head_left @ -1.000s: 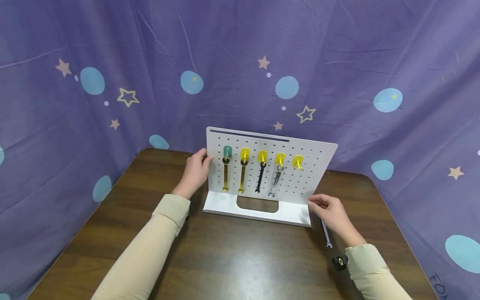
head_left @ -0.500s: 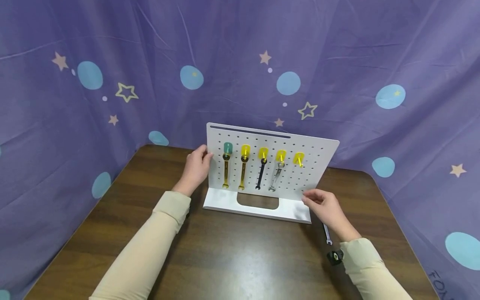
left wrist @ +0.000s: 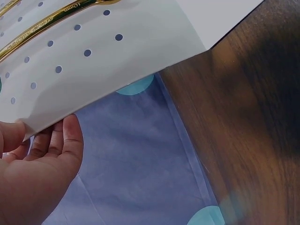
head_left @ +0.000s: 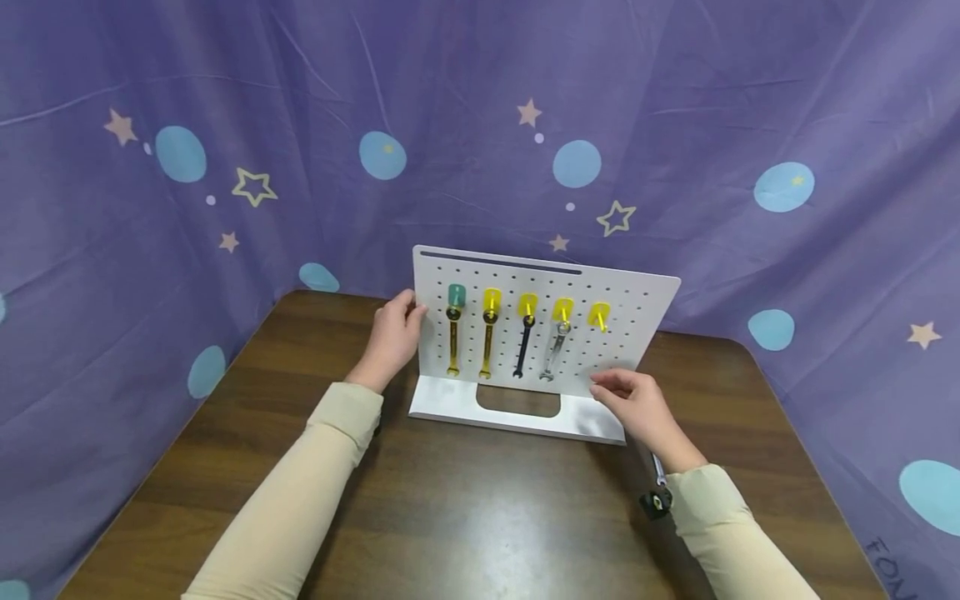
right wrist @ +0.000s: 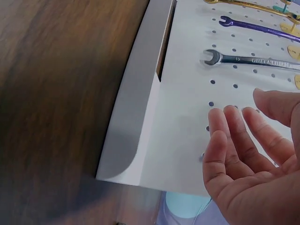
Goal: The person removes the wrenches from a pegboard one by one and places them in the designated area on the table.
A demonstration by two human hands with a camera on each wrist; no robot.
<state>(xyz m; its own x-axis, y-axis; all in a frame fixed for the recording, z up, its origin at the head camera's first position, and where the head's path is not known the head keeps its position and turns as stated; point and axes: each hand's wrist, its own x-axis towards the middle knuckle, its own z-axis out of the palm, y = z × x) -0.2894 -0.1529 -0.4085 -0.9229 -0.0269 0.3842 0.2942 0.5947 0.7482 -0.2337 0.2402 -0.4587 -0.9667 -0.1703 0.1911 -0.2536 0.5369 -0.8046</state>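
A white pegboard (head_left: 626, 329) stands upright on its foot, its left edge pinched by my left hand (head_left: 392, 340). In the left wrist view the thumb lies on the board's front and the fingers (left wrist: 72, 136) go behind. Two gold wrenches (head_left: 453, 348), a dark purple wrench (right wrist: 262, 28) and a silver wrench (right wrist: 248, 59) hang from hooks. The rightmost yellow hook (head_left: 599, 315) bears nothing. My right hand (head_left: 637, 410) holds nothing; its loosely bent fingers are in front of the board's lower right part, below and right of the silver wrench.
Another wrench (head_left: 659, 472) lies on the wooden table (head_left: 465, 500) to the right of the board, partly hidden by my right wrist. A purple curtain (head_left: 465, 100) with stars and blue dots hangs behind the table and along its sides.
My right hand has moved left and slightly up, from the board's lower right corner to in front of its face. My left hand keeps its grip on the left edge.
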